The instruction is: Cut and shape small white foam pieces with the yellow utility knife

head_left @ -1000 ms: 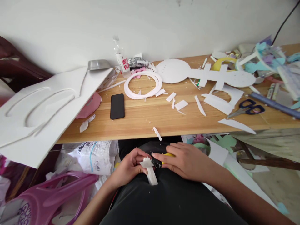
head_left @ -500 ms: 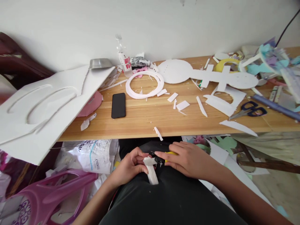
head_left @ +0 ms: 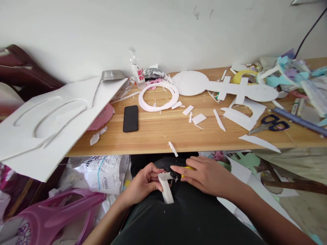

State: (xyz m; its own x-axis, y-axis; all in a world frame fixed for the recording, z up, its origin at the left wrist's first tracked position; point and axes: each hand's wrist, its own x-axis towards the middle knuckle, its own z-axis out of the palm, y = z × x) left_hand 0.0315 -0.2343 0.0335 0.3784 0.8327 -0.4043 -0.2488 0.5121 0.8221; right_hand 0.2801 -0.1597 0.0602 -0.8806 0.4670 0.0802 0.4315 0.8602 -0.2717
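Observation:
My left hand [head_left: 145, 182] pinches a small white foam block [head_left: 166, 190] above my lap, just in front of the table edge. In my right hand [head_left: 201, 175] is a yellow and black cutter [head_left: 182, 173], its blade lying against the top end of the block. The block tilts slightly, its lower end near the dark clothing. Small white crumbs cling near the cutter. Part of the cutter's handle is hidden by my right fingers.
On the wooden table [head_left: 153, 136] lie a phone [head_left: 130, 118], a white foam ring [head_left: 143, 104], scissors [head_left: 274, 123] and several white scraps. A bottle [head_left: 138, 73] stands near the wall. A large white foam board [head_left: 58, 136] overhangs the left edge. Below is a pink plastic chair [head_left: 63, 204].
The view has shifted slightly, so the table and its objects sit a little lower. Both hands keep their holds on the block and the cutter, nearly in the same place.

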